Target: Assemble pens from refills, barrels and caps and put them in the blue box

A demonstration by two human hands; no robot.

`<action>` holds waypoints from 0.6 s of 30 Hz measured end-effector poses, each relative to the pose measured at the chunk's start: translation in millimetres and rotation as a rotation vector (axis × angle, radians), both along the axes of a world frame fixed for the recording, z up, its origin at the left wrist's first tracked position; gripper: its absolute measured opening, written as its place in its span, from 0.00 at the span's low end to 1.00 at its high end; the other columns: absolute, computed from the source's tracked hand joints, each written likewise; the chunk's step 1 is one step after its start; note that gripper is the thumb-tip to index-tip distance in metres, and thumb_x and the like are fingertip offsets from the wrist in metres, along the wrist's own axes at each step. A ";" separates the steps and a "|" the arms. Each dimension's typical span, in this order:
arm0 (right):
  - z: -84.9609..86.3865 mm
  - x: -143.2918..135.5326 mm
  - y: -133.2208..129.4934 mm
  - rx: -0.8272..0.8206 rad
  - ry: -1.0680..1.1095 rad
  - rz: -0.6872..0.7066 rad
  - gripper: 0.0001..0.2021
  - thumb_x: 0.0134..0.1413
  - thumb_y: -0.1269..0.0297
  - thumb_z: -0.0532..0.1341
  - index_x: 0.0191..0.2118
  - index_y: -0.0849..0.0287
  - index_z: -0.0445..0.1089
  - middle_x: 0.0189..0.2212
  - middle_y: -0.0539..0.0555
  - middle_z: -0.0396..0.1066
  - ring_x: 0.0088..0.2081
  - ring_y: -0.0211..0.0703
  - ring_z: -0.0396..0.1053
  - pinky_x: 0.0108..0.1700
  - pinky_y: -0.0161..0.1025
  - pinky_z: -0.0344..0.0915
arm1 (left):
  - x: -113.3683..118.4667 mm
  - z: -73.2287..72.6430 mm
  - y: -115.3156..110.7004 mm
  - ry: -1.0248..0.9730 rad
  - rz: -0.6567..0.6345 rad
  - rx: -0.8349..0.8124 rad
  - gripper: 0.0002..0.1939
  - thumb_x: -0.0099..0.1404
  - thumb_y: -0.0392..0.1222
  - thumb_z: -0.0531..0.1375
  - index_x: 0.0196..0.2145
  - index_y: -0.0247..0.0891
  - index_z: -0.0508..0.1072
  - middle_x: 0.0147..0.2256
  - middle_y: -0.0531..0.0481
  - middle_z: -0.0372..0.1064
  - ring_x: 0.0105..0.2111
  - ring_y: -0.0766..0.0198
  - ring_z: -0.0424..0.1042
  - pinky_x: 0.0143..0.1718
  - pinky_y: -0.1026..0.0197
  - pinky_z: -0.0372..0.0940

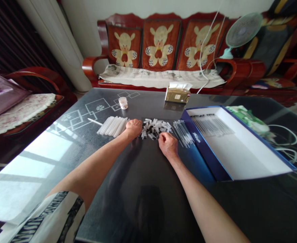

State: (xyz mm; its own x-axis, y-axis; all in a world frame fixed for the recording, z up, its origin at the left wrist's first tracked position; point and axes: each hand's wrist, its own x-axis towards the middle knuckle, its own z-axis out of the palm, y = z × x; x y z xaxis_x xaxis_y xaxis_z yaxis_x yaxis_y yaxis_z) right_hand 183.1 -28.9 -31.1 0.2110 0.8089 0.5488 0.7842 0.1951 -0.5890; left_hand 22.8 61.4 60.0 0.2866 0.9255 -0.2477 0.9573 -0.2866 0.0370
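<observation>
My left hand (134,129) is closed at the right end of a row of translucent white tubes (111,126). Whatever its curled fingers hold, if anything, is hidden. My right hand (168,145) is curled shut, knuckles up, at the near right edge of a loose pile of small clear and black caps (155,127). I cannot make out anything between its fingers. Right of the pile lies a bundle of thin, dark-tipped sticks (184,133), which look like pen refills, against the wall of a blue box.
The blue box (254,158) has a white inside and holds more thin sticks (211,125). On the dark glossy table (128,202) stand a paper cup (123,103) and a tissue pack (177,93). A green bag (249,121) and white cables (289,155) lie at the right.
</observation>
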 end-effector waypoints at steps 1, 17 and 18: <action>-0.2 0.0 0.1 -0.001 0.001 -0.001 0.08 0.52 0.72 0.56 0.29 0.58 0.72 0.28 0.54 0.74 0.30 0.42 0.70 0.37 0.35 0.62 | -1.1 -1.3 -1.6 0.011 0.006 0.008 0.19 0.60 0.40 0.61 0.48 0.31 0.73 0.46 0.30 0.72 0.50 0.47 0.71 0.49 0.51 0.68; 3.0 -1.3 -1.1 -0.012 -0.005 -0.006 0.08 0.52 0.72 0.56 0.28 0.57 0.71 0.27 0.54 0.74 0.30 0.42 0.69 0.37 0.35 0.62 | -17.3 -11.2 -6.2 0.058 -0.004 0.028 0.17 0.60 0.36 0.59 0.47 0.30 0.74 0.44 0.31 0.72 0.49 0.49 0.71 0.49 0.52 0.67; 2.9 -1.2 -1.1 -0.013 -0.007 -0.006 0.08 0.51 0.72 0.56 0.28 0.57 0.71 0.27 0.54 0.74 0.30 0.42 0.69 0.37 0.35 0.62 | -17.6 -11.6 -6.5 0.054 -0.008 0.030 0.17 0.60 0.36 0.59 0.47 0.30 0.74 0.44 0.31 0.73 0.49 0.50 0.72 0.49 0.52 0.67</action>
State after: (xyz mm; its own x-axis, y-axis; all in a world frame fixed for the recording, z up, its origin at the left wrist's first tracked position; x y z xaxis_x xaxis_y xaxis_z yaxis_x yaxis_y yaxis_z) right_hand 182.0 -30.0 -28.2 0.2118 0.8147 0.5398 0.7894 0.1831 -0.5860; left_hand 5.2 54.8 48.4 0.2807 0.9305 -0.2354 0.9555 -0.2942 -0.0235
